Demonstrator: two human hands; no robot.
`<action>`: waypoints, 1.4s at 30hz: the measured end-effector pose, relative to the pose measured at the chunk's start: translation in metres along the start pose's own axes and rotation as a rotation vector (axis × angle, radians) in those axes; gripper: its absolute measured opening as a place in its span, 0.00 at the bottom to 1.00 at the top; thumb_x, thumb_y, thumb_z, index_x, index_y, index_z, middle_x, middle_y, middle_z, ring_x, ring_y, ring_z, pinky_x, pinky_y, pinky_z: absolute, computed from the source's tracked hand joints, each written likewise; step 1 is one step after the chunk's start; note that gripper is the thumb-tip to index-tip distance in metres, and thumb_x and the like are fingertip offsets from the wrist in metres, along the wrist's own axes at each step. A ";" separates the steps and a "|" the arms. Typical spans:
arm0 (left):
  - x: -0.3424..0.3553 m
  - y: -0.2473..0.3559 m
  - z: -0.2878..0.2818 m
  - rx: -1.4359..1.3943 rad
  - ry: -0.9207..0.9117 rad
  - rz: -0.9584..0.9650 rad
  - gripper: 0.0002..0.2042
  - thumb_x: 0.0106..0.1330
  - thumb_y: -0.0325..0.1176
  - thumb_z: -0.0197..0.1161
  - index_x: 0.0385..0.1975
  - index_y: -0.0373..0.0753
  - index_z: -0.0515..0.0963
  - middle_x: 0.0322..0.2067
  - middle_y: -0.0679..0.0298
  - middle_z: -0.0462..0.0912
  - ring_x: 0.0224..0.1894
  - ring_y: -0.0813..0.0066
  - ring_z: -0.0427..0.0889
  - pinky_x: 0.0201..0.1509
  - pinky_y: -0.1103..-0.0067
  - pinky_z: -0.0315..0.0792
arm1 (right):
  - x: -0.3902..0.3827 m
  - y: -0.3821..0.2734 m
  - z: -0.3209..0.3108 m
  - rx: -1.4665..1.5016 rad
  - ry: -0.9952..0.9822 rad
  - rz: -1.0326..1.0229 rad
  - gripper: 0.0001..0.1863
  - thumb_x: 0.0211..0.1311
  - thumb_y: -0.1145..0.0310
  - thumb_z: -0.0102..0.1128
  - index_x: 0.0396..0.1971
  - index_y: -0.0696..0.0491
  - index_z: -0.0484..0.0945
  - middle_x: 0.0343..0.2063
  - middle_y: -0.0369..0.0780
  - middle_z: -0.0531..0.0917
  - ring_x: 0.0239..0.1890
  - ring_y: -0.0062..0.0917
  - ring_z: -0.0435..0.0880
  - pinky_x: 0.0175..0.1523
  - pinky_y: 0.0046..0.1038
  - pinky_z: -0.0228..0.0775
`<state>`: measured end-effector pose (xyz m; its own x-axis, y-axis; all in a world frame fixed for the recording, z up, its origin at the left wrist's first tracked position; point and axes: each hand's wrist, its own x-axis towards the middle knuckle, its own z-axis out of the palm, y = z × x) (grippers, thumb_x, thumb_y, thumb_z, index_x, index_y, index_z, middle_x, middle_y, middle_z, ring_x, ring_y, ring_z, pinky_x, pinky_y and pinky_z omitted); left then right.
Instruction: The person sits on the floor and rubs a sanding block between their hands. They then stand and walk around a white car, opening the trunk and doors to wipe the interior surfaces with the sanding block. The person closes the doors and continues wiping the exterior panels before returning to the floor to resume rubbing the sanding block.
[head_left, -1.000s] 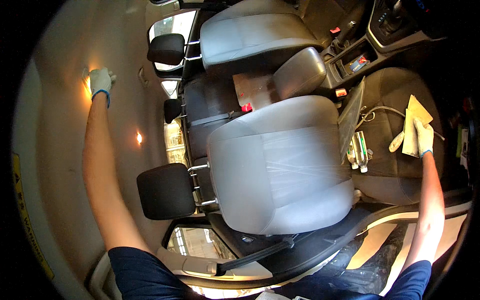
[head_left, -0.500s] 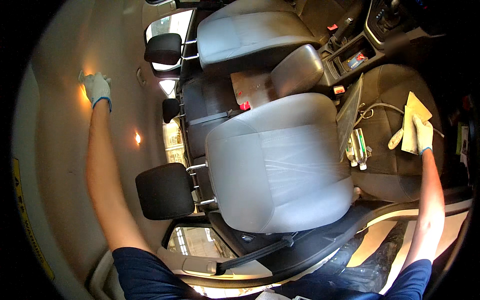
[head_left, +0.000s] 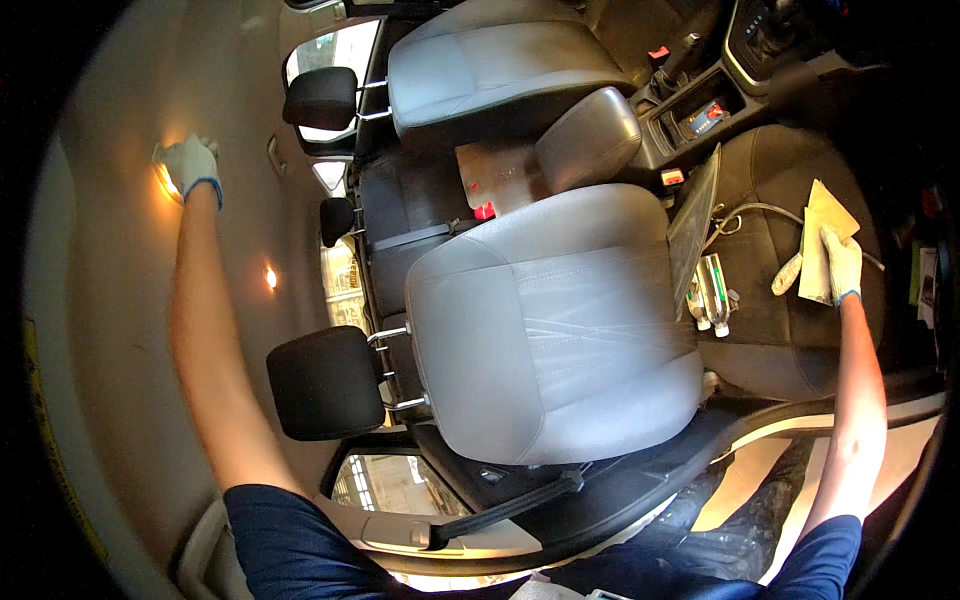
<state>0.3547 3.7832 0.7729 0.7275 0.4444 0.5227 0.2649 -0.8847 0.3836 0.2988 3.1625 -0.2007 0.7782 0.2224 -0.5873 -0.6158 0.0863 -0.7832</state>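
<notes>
My left hand (head_left: 190, 168), in a white glove with a blue cuff, is raised against the car's grey headliner (head_left: 130, 270) beside a glowing roof lamp (head_left: 166, 183). Its fingers look curled; whatever is under them is hidden. Over the dark seat cushion (head_left: 770, 345) at the right, my gloved right hand (head_left: 843, 262) grips a tan folded sheet (head_left: 818, 225); whether it is paper or cloth I cannot tell. Close by that sheet lies a pale oblong piece (head_left: 787, 273). Farther left on the cushion are clear bottles (head_left: 712, 295) with green marks.
A grey seat backrest (head_left: 560, 330) with a black headrest (head_left: 325, 383) fills the middle. A flat dark panel (head_left: 697, 225) leans by it, near a grey cable (head_left: 765, 208). Beyond stand the centre armrest (head_left: 590, 135) and another front seat (head_left: 500, 75). A second lamp (head_left: 270, 278) glows overhead.
My left hand has shifted slightly and turned against the headliner, uncovering more of the lit lamp. My right hand keeps its grip on the tan sheet. The whole view has moved a little.
</notes>
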 end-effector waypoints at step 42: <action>-0.621 -0.057 0.134 1.087 -1.550 -0.553 0.29 0.56 0.42 0.63 0.48 0.21 0.71 0.48 0.32 0.78 0.52 0.35 0.80 0.58 0.59 0.76 | -0.017 -0.016 -0.008 0.032 -0.093 -0.077 0.18 0.67 0.58 0.65 0.39 0.61 0.83 0.32 0.35 0.85 0.31 0.17 0.79 0.38 0.26 0.74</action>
<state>-0.0271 3.5385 0.3248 0.1170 0.7037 -0.7007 0.3883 -0.6819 -0.6199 0.2959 3.1497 -0.1798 0.8096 0.3032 -0.5026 -0.5591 0.1375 -0.8176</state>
